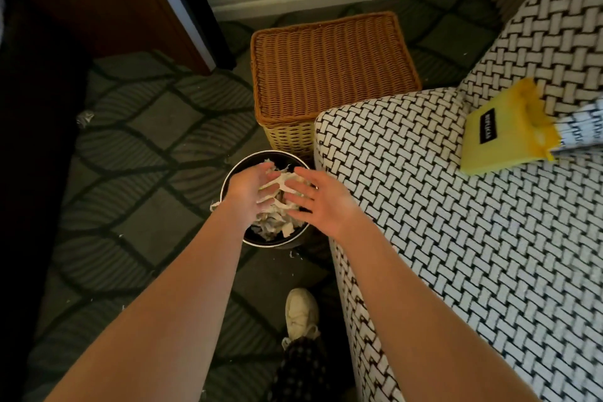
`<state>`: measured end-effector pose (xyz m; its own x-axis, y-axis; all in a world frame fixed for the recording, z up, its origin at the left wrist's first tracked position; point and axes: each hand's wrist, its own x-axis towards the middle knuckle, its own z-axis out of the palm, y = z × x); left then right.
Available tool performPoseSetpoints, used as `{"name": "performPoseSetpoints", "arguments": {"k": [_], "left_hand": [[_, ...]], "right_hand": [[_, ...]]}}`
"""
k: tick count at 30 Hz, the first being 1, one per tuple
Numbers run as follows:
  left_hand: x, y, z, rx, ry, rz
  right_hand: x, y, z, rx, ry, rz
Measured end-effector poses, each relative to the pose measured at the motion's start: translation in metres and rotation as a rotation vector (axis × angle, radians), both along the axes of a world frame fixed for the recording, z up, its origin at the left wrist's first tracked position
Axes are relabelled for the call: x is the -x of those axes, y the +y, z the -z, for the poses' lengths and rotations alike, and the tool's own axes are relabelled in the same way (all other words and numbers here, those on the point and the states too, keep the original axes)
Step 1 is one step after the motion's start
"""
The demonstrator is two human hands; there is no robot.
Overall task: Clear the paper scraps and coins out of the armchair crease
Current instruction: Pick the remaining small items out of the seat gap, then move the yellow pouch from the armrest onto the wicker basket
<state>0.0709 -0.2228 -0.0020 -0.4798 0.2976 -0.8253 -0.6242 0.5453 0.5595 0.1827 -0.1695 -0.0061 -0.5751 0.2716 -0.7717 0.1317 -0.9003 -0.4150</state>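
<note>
Both my hands hover over a round black waste bin [232, 170] on the carpet, just left of the armchair [456, 232]. Torn white paper scraps [275, 222] fill the bin. Strips of paper [283, 182] hang between my palms, touching the fingers of both. My left hand [251, 192] has its palm turned inward and fingers apart. My right hand [321, 197] faces it, fingers spread. The armchair has a black-and-white woven pattern; its crease is out of sight. No coins are visible.
A wicker hamper [329, 68] with a closed lid stands behind the bin, against the armchair. A yellow packet [502, 134] lies on the armchair seat beside a patterned cushion [584, 127]. Small scraps [85, 117] dot the carpet. My white shoe [300, 313] is below the bin.
</note>
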Motion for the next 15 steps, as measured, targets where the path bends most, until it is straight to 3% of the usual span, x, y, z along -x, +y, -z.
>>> {"name": "performPoseSetpoints", "arguments": {"k": [4,11,15], "left_hand": [[-0.045,0.046,-0.029,-0.065,0.057,0.056],[-0.143,0.127,-0.067,-0.259,0.19,0.422],[-0.184,0.142,-0.063,-0.288,0.337,0.643]], "right_hand": [[-0.045,0.026,-0.037,-0.236,-0.148,-0.069],[-0.142,0.084,-0.067,-0.329,-0.442,0.191],[-0.185,0.095,-0.058,-0.668,-0.765,0.339]]}}
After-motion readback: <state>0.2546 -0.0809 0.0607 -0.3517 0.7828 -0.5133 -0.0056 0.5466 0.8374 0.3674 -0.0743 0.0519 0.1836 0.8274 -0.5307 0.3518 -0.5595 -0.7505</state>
